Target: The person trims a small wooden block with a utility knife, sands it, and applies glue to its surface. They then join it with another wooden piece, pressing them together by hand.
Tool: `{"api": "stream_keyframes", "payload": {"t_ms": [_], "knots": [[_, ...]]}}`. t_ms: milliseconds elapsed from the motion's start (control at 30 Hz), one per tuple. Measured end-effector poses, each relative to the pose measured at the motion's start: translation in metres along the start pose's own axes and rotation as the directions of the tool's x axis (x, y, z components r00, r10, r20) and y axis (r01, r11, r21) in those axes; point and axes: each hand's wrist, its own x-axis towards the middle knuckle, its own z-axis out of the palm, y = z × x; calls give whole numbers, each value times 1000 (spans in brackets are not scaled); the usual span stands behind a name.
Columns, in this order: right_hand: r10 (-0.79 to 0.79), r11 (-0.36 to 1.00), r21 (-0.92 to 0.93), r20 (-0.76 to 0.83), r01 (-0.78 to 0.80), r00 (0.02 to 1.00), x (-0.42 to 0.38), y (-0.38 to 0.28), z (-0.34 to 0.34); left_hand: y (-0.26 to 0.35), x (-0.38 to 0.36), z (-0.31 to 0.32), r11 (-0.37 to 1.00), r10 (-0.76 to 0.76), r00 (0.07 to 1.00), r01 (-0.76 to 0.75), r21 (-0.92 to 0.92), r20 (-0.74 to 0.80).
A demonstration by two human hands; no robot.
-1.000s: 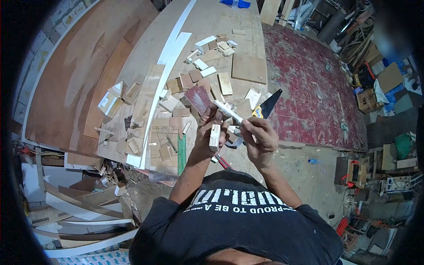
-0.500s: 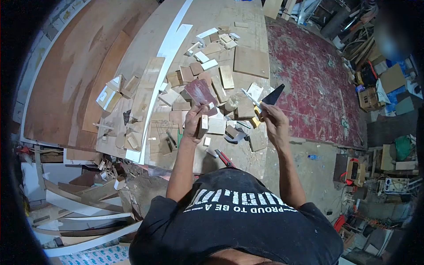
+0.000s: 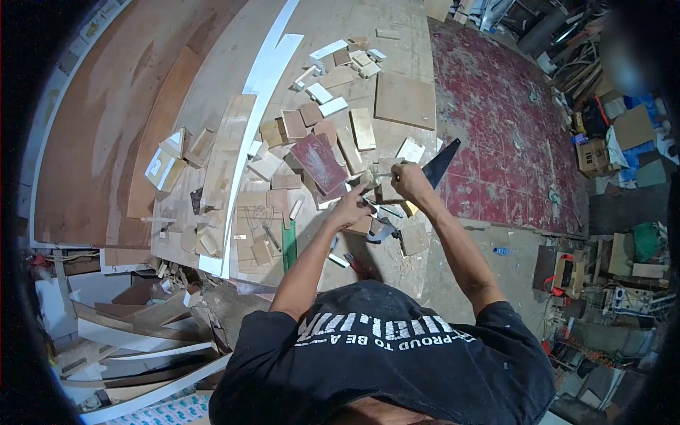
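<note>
My right hand [image 3: 411,180] is closed around a thin, pale stick-like tool [image 3: 383,174], whose end points left into a small, pale, crumpled pouch [image 3: 370,178]. My left hand [image 3: 347,211] reaches to that pouch from below; its fingertips meet the near edge, while the other fingers curl underneath. Whether a block is also in that palm is hidden. A dark red sanding sheet or board [image 3: 319,164] lies just beyond my left hand. Under the right forearm is a roll of greyish tape [image 3: 382,231], and a saw's black blade [image 3: 442,161] extends past the right wrist.
Several wooden offcuts [image 3: 363,129] cover the plywood table [image 3: 354,21]. A square panel [image 3: 406,100] lies at its right edge. Small wooden assemblies [image 3: 167,164] stand at left, beyond a long white strip [image 3: 265,78]. A red-handled cutter [image 3: 355,265] lies near my body.
My right hand has moved left and down with the tool, bringing its end to the pouch. My left hand has moved right to the pouch; the block seen in it is no longer visible there.
</note>
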Motion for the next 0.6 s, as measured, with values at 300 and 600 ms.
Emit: {"api": "stream_keyframes", "payload": {"t_ms": [300,600], "knots": [[86,995,-88,425,-54,901,29,-5,32,-23,23,2,796,141,987,-67,601,-76],[-75,989,-84,440,125,895,31,12,56,1,10,0,723,23,999,5,691,-32]]}}
